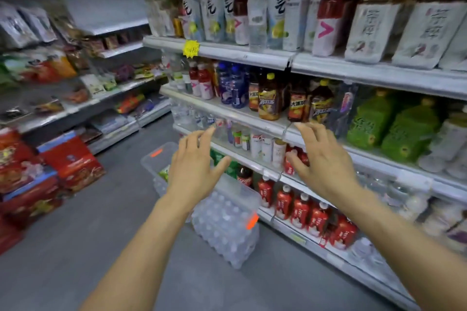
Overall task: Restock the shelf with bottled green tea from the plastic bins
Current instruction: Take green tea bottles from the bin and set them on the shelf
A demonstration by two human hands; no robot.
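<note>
Green tea bottles (pixel 394 129) right of both released grips: left (pixel 194 164), right (pixel 321 156).

Probably "Coca-Cola" on a dark bottle (pixel 244 176); other labels blurred.

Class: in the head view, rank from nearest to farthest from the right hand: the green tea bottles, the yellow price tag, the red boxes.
From the right hand:
1. Green tea bottles, on the shelf to its right.
2. Yellow price tag, on the shelf edge up-left.
3. Red boxes, on the floor far left.
</note>
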